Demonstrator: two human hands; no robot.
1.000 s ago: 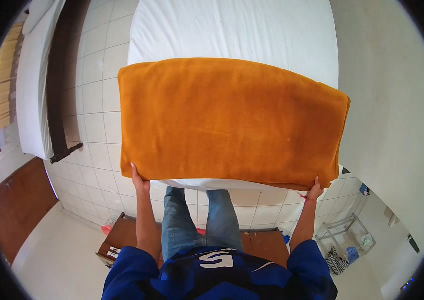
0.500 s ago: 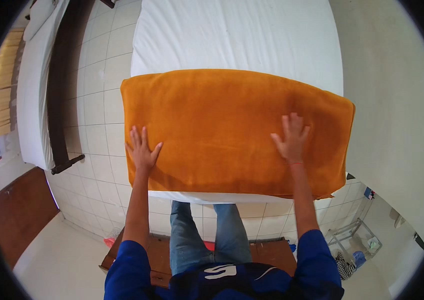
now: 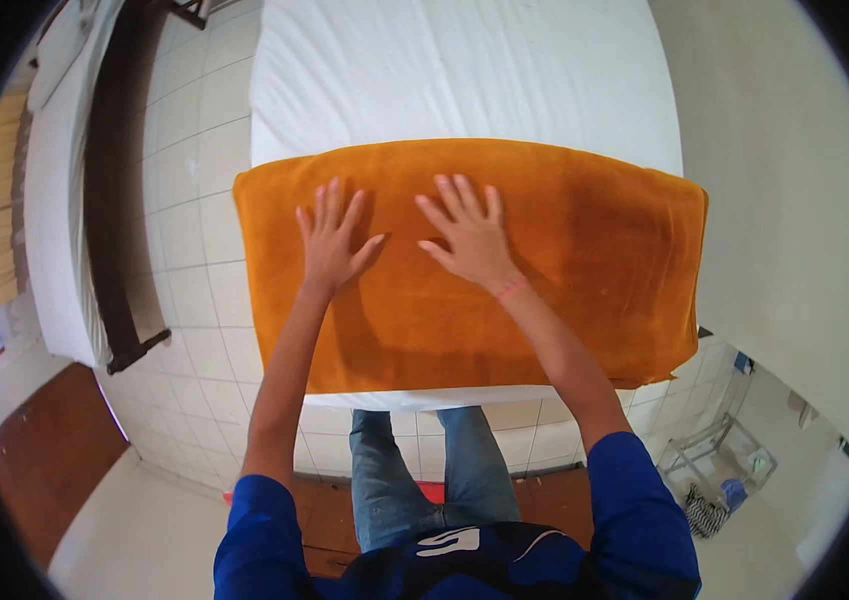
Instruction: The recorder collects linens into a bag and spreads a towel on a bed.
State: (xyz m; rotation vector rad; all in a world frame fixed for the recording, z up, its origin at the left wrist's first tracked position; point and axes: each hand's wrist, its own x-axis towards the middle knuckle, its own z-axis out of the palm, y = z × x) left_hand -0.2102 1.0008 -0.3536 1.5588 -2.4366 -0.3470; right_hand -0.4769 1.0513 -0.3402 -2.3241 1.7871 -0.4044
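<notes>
An orange folded blanket (image 3: 584,290) lies across the near end of a bed, on a white sheet (image 3: 464,75). My left hand (image 3: 334,242) is over the left part of the blanket, palm down with its fingers spread. Right of it, past the middle of the cloth, my right hand (image 3: 471,232) is likewise flat and spread, a reddish band (image 3: 511,290) at its wrist. Both hands look to be on or just above the blanket; neither grips it. Darker brushed patches show on the right half of the cloth.
A second bed with a white mattress (image 3: 49,220) and dark wooden frame (image 3: 112,200) stands on the left, across a tiled floor (image 3: 184,240). A pale wall (image 3: 774,180) runs along the right. Behind my legs are brown wooden furniture (image 3: 329,500) and a metal rack (image 3: 714,455).
My right hand has swept left across the blanket toward the middle. My left hand has moved farther forward and a little right. Both hands stay spread.
</notes>
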